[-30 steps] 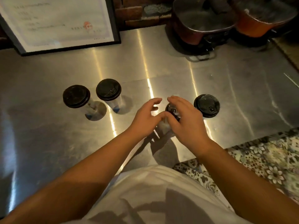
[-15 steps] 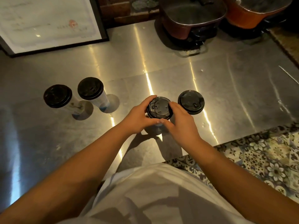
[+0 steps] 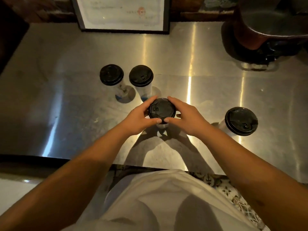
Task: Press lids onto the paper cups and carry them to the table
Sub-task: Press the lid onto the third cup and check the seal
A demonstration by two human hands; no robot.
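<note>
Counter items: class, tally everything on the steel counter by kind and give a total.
Lidded cups: 4
Framed notice: 1
Pot: 1
Total: 6

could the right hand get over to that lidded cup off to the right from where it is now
Probably yes. The right hand is busy on the middle cup's lid, but only bare steel counter lies between it and the cup on the right.
</note>
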